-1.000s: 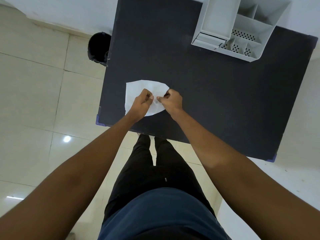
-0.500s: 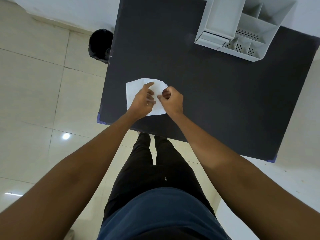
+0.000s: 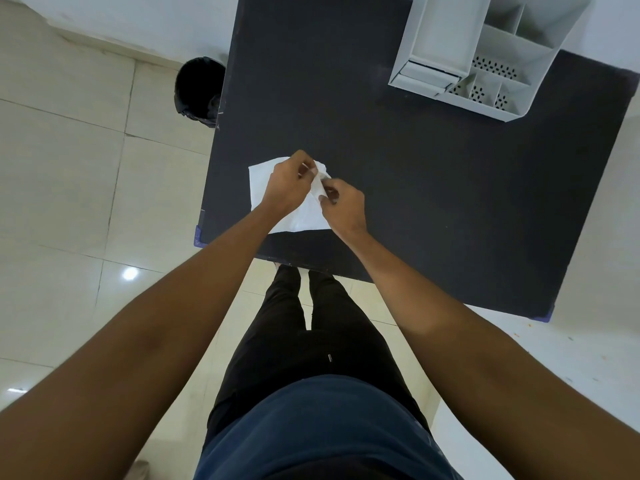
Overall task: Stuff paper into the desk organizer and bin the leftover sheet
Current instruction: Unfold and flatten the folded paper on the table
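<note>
Far left is just pale floor tile (image 3: 69, 174) with a ceiling light glare on it. Next over, a black bin (image 3: 199, 86) sits on the floor right against the left edge of the table, toward the far end.

Then the dark table (image 3: 398, 188) itself. Near its front-left corner lies a white sheet of paper (image 3: 263, 183), mostly flat on the surface, but its right edge is lifted and crumpled up between the two hands.

The left hand (image 3: 287, 183) is over the middle of the sheet, fingers curled in, thumb and forefinger pinched onto the raised bit of paper. The right hand (image 3: 343, 207) is just beside it, almost touching, also pinched closed on that same raised edge from the right. So both hands have hold of the paper, pretty tight pinches, nothing else in them. Can't tell if it's tearing or only being scrunched.

Way over at the far right end of the table is the white desk organizer (image 3: 446, 39), well apart from the paper. It has one big compartment on the left and several smaller ones on the right with perforated bottoms.
</note>
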